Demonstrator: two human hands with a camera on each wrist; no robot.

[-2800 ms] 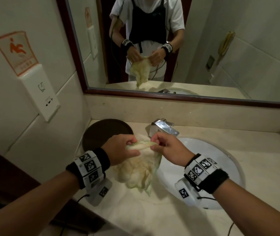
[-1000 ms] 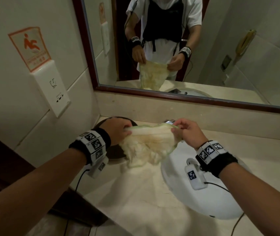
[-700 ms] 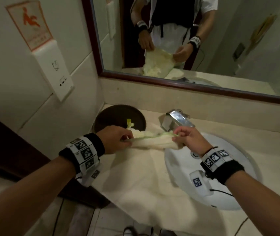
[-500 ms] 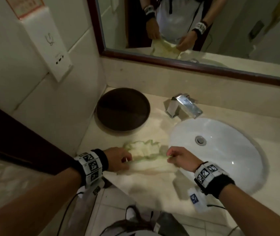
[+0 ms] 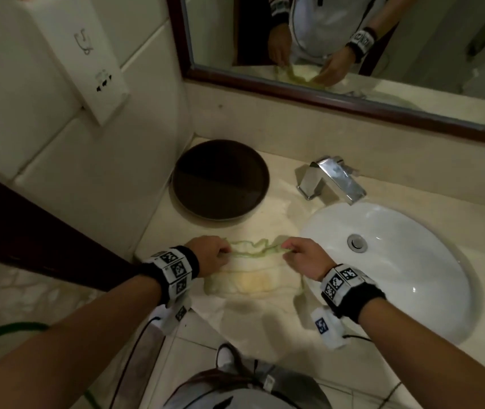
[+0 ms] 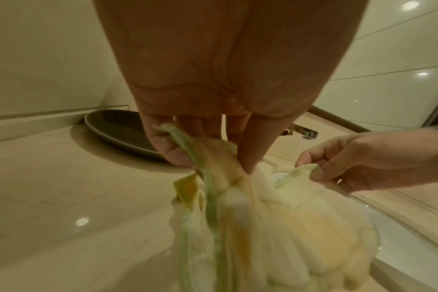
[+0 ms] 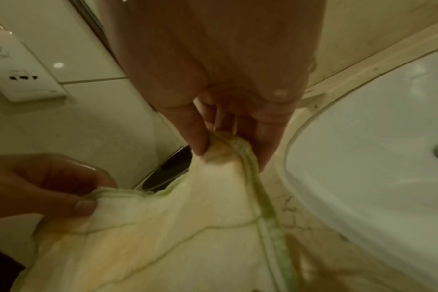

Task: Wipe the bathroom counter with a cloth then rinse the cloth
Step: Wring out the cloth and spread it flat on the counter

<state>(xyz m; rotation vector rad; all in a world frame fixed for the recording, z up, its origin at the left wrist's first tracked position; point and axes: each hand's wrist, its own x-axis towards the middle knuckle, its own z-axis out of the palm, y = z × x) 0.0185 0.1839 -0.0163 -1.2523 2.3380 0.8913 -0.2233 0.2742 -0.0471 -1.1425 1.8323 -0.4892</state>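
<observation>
A pale yellow cloth (image 5: 253,278) with a green hem lies on the beige counter (image 5: 264,222), near its front edge and left of the sink (image 5: 397,261). My left hand (image 5: 211,255) pinches the cloth's far left corner. My right hand (image 5: 300,253) pinches the far right corner. The hem sags between them. In the left wrist view the left hand (image 6: 208,158) holds the bunched cloth (image 6: 275,227) between thumb and fingers. The right wrist view has the right hand (image 7: 228,146) pinching the cloth (image 7: 188,227) beside the basin (image 7: 375,158).
A dark round tray (image 5: 220,180) sits at the counter's back left corner. A chrome faucet (image 5: 332,178) stands behind the sink. A framed mirror (image 5: 353,54) hangs above the backsplash. A wall outlet plate (image 5: 84,54) is on the left wall, close to the counter.
The cloth, held stretched in the air over the counter a second ago, has come down toward me and now lies on the counter near its front edge. Both hands kept their corners.
</observation>
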